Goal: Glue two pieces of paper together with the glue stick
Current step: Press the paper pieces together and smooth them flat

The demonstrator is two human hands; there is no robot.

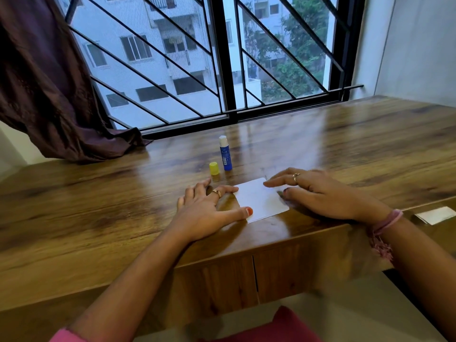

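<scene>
Pink cloth (pixel 276 327) sits closest to the lens at the bottom edge, below the front of the wooden desk (pixel 98 193). Far to the left of both hands, a dark curtain (pixel 49 95) drapes onto the desk's back corner. Next comes the left hand (pixel 209 208), flat and spread wide, a ring on one finger; its thumb tip and forefinger tip press on the left edge of the white paper (pixel 261 201), which lies flat between the two hands near the desk's front edge. Just beyond the left hand's fingertips stand the yellow cap (pixel 214 168) and, touching or nearly touching it, the blue glue stick (pixel 225 154), upright and uncapped. On the paper's right side the right hand (pixel 318 191) lies flat with fingers extended, slightly blurred, holding nothing. Well to the right of that wrist, another white slip (pixel 435 215) rests on the desk.
</scene>
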